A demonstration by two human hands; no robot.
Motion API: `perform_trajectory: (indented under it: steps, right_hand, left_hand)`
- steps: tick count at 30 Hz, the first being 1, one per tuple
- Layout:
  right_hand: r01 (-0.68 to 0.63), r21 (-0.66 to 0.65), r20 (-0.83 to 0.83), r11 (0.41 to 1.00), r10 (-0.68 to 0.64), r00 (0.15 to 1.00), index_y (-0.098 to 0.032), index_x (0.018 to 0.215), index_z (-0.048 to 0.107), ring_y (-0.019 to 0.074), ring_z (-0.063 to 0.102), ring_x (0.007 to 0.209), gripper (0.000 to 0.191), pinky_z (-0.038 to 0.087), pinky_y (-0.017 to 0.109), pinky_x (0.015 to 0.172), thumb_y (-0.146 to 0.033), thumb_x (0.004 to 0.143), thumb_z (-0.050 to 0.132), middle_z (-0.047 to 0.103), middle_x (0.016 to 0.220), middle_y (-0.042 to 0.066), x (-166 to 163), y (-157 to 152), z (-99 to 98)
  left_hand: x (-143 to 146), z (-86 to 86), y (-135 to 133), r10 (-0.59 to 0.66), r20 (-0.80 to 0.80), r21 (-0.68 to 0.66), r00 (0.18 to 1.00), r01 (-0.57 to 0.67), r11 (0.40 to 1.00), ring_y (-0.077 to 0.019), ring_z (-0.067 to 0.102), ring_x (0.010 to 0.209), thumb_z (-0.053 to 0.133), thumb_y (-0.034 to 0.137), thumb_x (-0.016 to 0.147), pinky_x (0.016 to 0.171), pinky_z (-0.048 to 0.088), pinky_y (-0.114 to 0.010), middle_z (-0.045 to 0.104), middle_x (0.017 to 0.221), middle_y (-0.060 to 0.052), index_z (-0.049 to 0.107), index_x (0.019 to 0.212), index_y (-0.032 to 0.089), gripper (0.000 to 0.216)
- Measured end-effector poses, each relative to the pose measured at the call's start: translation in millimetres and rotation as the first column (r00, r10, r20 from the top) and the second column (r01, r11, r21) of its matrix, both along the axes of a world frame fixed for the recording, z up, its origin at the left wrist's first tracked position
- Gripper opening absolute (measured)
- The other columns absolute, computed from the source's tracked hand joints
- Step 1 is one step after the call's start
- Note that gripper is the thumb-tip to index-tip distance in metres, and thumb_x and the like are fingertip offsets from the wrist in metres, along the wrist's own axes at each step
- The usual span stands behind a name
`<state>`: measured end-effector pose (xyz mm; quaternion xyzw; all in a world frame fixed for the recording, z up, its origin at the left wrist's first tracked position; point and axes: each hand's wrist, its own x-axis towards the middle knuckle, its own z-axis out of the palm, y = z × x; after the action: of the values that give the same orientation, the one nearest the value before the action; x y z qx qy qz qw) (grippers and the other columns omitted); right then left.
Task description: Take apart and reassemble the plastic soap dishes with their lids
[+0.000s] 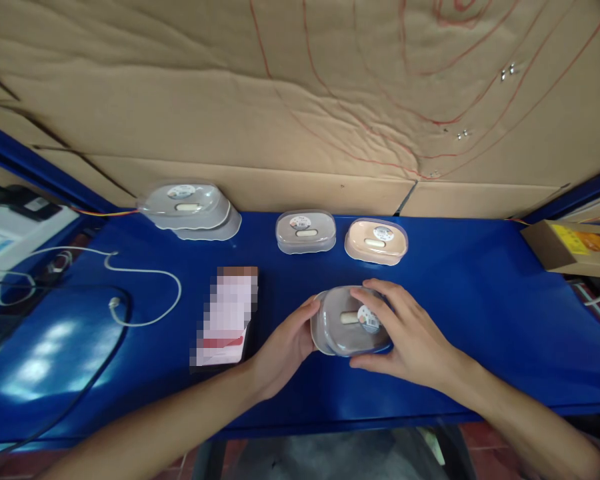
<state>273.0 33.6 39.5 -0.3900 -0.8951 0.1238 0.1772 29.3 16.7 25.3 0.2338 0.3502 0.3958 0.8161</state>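
A grey oval box with a clear lid (pixel 333 320) is between my two hands, above the blue table near its front. My left hand (pixel 293 333) grips its left end, thumb on top at the rim. My right hand (pixel 405 327) is curled round the lid's right end, with fingers over the far side and the thumb at the near edge. On the lid are a cream-coloured handle and a round sticker. The lid looks slightly shifted to the right over the box. The fingers beneath the box are hidden.
Along the back stand stacked grey boxes (pixel 187 210), one grey box (pixel 306 232) and one peach box (pixel 377 241). A phone (pixel 225 317) lies left of my hands. Cables (pixel 175 300) cross the left side. A carton (pixel 575 248) sits far right, before a cardboard wall (pixel 220 127).
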Motion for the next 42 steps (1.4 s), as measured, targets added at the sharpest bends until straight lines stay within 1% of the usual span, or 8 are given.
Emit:
perform_trajectory:
  steps: [7,16,21,25,29,34,40,42]
  right_hand:
    - [-0.001,-0.120,-0.074,0.993,-0.008,0.997,-0.030,0.161,0.030,0.0390,0.050,0.143,0.098,0.054,0.057,0.111,-0.065,0.084,0.079,0.044,0.155,0.018,2,5,-3.0]
    - [-0.035,-0.102,-0.029,0.994,0.032,0.999,-0.030,0.167,0.020,0.0407,0.042,0.151,0.100,0.049,0.061,0.115,-0.058,0.089,0.077,0.037,0.164,0.020,4,9,-8.3]
    - [-0.083,-0.046,0.027,0.995,0.085,0.996,-0.027,0.170,0.008,0.0423,0.031,0.157,0.111,0.044,0.064,0.119,-0.052,0.088,0.080,0.027,0.171,0.021,7,12,-14.2]
    - [-0.123,0.003,0.030,0.992,0.123,0.992,-0.026,0.169,0.012,0.0405,0.026,0.159,0.103,0.040,0.066,0.121,-0.045,0.092,0.077,0.025,0.173,0.020,6,14,-15.8]
    - [-0.151,0.036,0.035,0.988,0.150,0.988,-0.024,0.167,0.022,0.0382,0.029,0.159,0.088,0.041,0.064,0.121,-0.043,0.096,0.072,0.030,0.171,0.020,5,15,-16.3]
    - [-0.072,0.092,0.058,0.993,0.066,0.996,-0.026,0.164,0.028,0.0413,0.038,0.154,0.082,0.044,0.066,0.116,-0.042,0.096,0.071,0.037,0.167,0.021,10,22,-20.1]
    - [0.005,0.134,0.092,0.991,-0.018,0.996,-0.027,0.165,0.026,0.0399,0.038,0.154,0.083,0.044,0.064,0.116,-0.043,0.097,0.070,0.037,0.167,0.019,15,31,-22.7]
    - [0.024,0.141,0.103,0.990,-0.039,0.994,-0.028,0.165,0.026,0.0391,0.036,0.155,0.082,0.043,0.063,0.117,-0.044,0.097,0.069,0.036,0.168,0.018,17,33,-22.8]
  left_hand:
    - [-1,-0.5,2,0.006,0.008,0.017,1.000,-0.007,1.000,-0.0280,0.066,0.117,0.058,0.051,0.104,0.091,0.052,-0.035,0.072,0.133,-0.008,0.069,0.135,0.024,0.042]
    - [0,-2.0,3,0.024,0.010,0.011,1.000,-0.024,1.000,-0.0270,0.066,0.112,0.057,0.049,0.105,0.082,0.055,-0.035,0.070,0.135,-0.009,0.067,0.136,0.024,0.041]
    - [0,-3.4,3,0.035,0.025,-0.003,0.999,-0.035,0.999,-0.0266,0.067,0.114,0.058,0.048,0.105,0.089,0.054,-0.035,0.071,0.136,-0.008,0.068,0.136,0.024,0.040]
    - [-1,-7.1,3,0.035,0.015,-0.023,0.999,-0.035,0.999,-0.0271,0.067,0.118,0.058,0.049,0.105,0.096,0.053,-0.037,0.072,0.132,-0.010,0.069,0.134,0.022,0.042]
    - [1,-8.7,4,0.073,-0.024,-0.039,0.997,-0.074,0.997,-0.0271,0.068,0.115,0.059,0.047,0.105,0.095,0.054,-0.039,0.073,0.129,-0.011,0.067,0.133,0.021,0.040]
    - [2,-5.7,3,0.108,-0.014,0.013,0.994,-0.107,0.994,-0.0291,0.066,0.122,0.062,0.045,0.102,0.104,0.053,-0.046,0.070,0.133,-0.013,0.068,0.127,0.019,0.036]
    - [-1,-5.6,4,0.084,-0.059,0.006,0.995,-0.083,0.996,-0.0316,0.071,0.114,0.066,0.036,0.100,0.105,0.052,-0.049,0.073,0.122,-0.015,0.065,0.136,0.018,0.041]
    - [-2,-5.4,4,0.080,-0.077,-0.006,0.994,-0.080,0.997,-0.0323,0.073,0.111,0.065,0.035,0.101,0.104,0.052,-0.050,0.073,0.125,-0.017,0.061,0.141,0.016,0.045]
